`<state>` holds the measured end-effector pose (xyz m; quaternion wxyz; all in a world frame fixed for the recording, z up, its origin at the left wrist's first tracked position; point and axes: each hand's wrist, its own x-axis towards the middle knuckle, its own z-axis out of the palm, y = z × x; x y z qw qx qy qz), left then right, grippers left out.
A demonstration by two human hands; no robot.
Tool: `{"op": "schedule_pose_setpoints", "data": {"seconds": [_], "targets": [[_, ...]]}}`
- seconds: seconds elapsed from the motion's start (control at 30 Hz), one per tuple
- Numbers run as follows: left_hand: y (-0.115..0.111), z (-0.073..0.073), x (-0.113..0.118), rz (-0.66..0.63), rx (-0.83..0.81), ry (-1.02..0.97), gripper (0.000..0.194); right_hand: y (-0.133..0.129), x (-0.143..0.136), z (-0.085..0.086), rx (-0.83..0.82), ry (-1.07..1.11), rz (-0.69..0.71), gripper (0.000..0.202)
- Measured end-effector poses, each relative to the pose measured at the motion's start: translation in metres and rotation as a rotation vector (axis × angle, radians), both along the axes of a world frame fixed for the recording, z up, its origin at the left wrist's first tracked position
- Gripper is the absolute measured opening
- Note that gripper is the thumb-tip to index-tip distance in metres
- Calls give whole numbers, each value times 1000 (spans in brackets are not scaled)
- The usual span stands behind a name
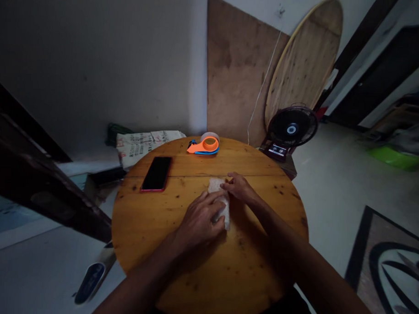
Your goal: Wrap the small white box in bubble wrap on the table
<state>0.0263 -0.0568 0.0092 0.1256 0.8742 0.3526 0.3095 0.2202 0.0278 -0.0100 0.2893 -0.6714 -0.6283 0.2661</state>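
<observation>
Presently both my hands rest on a small whitish packet (222,208) near the middle of the round wooden surface (158,247). My left hand (200,221) lies palm down over the packet's near end, fingers curled loosely against it and pressing it to the wood. My right hand (238,186) sits at the packet's far end, fingertips pinched on its upper corner. The packet lies flat, long side running away from me, only partly visible between the hands. Cannot tell what it is made of; light is dim.

Toward the far left part of the surface: a dark phone (156,173) with a red rim, lying flat, screen off, well apart from the packet. At the far edge: an orange tape dispenser (205,145) with a blue base and a roll seated in it.

Beyond the surface, on the floor: a small black fan (292,128) to the far right, a wooden board (238,71) and a round wooden tabletop (305,59) leaning against the wall, a printed sack (141,145) to the far left. A patterned rug (387,268) lies on the floor at right.
</observation>
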Motion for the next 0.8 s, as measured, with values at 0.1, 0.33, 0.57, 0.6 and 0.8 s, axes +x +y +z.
{"op": "schedule_pose_setpoints", "data": {"seconds": [0.1, 0.33, 0.57, 0.6, 0.8], "targets": [[1, -1, 0, 3, 23, -2, 23, 3, -4, 1, -35, 168, 16, 33], [-1, -1, 1, 14, 10, 4, 21, -2, -7, 17, -156, 318, 118, 19], [-4, 8, 2, 38, -48, 57, 15, -8, -7, 12, 43, 295, 23, 15], [-5, 9, 3, 44, -55, 62, 15, -8, -7, 11, 60, 301, 18, 15], [-1, 4, 5, 63, -94, 20, 24, -10, -10, 10, -5, 568, -28, 12]]}}
